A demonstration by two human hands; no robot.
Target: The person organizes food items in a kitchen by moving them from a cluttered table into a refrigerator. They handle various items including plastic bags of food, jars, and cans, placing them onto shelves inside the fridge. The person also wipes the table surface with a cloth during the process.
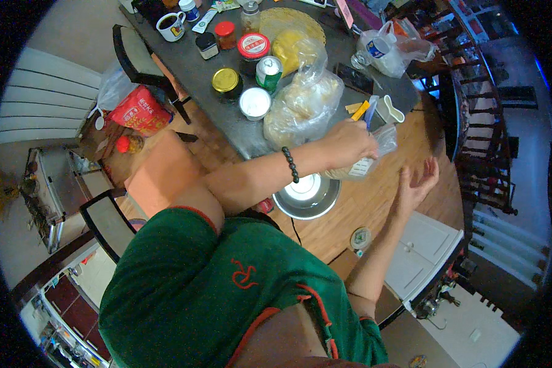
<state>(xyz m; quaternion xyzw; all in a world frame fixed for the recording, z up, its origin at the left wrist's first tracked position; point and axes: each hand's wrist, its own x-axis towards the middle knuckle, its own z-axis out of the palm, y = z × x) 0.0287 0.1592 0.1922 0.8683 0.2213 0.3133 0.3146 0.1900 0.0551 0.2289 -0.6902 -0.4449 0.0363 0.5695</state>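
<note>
My left hand (348, 146), at the end of an arm with a dark bead bracelet (289, 164), is closed on a clear plastic bag (360, 169). The bag has a white label and pale beige contents, too indistinct to name. Below and left of it sits a round metal bowl (332, 201) with a bright white patch inside, partly hidden by my left forearm. Just past my left knuckles lie a yellow strip (360, 111) and a white-rimmed scoop-like object (391, 110). To the right of the bag, my right hand (418, 184) is raised, fingers apart and curved, holding nothing.
On the dark tabletop (245, 132) stand a large filled plastic bag (303, 107), a white-topped container (254, 103), a green can (268, 72), several lidded jars and a mug (171, 27). A phone (354, 78) lies farther back. Chairs and a red bag (141, 112) are at left.
</note>
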